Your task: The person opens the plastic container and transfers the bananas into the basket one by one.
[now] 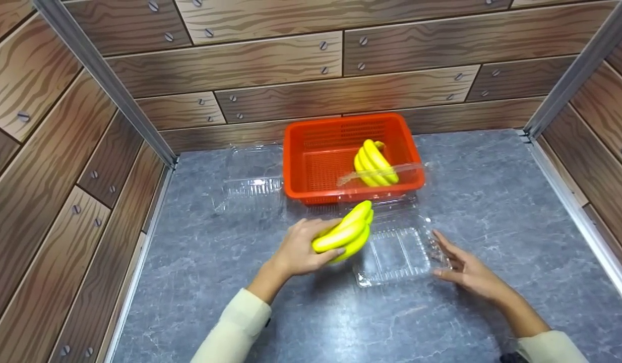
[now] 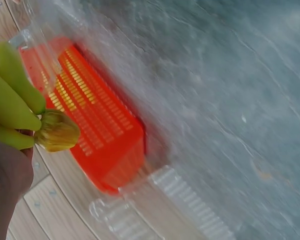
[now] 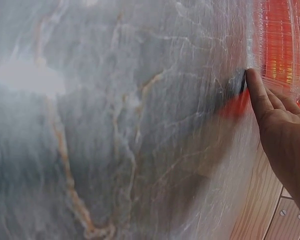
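My left hand [image 1: 302, 248] grips a bunch of yellow bananas [image 1: 345, 235], held above the table just left of a clear plastic clamshell container [image 1: 391, 256]. In the left wrist view the brownish stem [image 2: 57, 131] of the bunch points away from the hand. The container lies with its lid raised at the back, leaning toward the red basket [image 1: 311, 194]. Beside the container's right edge is my right hand [image 1: 473, 276], fingers extended and thumb apart. In the right wrist view its fingertips [image 3: 254, 80] appear to touch the clear plastic.
Another banana bunch [image 1: 372, 164] lies in the right part of the basket. A second clear plastic container [image 1: 253, 194] stands left of the basket, its lid up. Wood-patterned walls [image 1: 281, 55] and metal corner posts [image 1: 109, 85] bound the grey marbled table [image 1: 200, 282].
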The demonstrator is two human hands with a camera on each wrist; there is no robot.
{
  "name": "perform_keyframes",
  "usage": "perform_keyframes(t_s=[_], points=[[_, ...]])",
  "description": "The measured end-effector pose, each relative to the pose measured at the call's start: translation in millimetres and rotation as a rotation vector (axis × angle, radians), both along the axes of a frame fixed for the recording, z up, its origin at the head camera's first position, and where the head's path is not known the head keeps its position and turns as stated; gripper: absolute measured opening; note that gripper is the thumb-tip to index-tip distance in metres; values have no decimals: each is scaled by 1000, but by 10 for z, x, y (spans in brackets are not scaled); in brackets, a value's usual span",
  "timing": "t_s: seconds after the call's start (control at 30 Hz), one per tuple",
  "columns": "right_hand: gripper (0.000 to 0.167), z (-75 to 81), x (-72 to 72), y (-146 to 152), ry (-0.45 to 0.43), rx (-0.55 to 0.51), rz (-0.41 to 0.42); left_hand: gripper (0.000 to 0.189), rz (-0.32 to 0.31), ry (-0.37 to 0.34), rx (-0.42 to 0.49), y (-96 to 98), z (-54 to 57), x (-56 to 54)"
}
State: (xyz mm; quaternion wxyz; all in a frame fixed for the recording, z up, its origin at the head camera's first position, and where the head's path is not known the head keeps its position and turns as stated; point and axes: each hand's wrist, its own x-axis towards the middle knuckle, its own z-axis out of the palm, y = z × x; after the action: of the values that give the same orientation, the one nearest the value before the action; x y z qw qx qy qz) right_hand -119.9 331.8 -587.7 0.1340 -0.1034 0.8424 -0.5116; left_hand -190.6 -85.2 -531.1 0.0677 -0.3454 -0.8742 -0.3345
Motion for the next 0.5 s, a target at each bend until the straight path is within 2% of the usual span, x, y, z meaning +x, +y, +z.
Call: perform_keyframes(t_s=[0.27,0.5], points=[[95,-6,6,2,-4,-8,10,57,-2,-53,100,-346,23,4],[94,-28,-3,7,3,16,0,55,6,-52,103,-646,53,-32]])
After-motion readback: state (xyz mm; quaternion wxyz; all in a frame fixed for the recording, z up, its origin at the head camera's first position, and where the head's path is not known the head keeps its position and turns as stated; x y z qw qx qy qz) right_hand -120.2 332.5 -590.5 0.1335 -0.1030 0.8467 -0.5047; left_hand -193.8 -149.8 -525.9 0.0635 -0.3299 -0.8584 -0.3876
